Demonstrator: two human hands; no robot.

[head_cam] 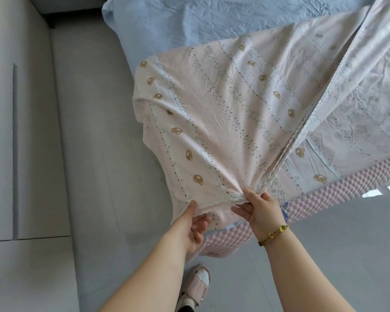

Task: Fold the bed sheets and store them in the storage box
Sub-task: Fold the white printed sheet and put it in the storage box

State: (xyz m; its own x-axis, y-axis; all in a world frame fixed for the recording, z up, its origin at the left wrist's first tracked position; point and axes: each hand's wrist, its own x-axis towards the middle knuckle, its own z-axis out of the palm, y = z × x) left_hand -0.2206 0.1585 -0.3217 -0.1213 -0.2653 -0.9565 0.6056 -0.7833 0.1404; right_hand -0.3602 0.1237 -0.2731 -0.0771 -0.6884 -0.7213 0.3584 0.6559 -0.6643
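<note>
A pale pink bed sheet (223,104) printed with small bears and dotted stripes lies spread over the bed, one part folded back along a lace-trimmed edge that runs up to the right. My left hand (193,224) pinches the sheet's near hem, thumb on top and fingers curled underneath. My right hand (260,210), with a beaded bracelet on its wrist, grips the gathered lace corner just to the right. Both hands hold the cloth at the bed's near corner. No storage box is in view.
A blue sheet (200,21) covers the bed farther back. A pink bumpy mattress pad (338,190) shows along the bed's near edge. Grey floor (88,165) lies to the left and below, a grey cabinet stands at far left, and my slippered foot (198,287) is below.
</note>
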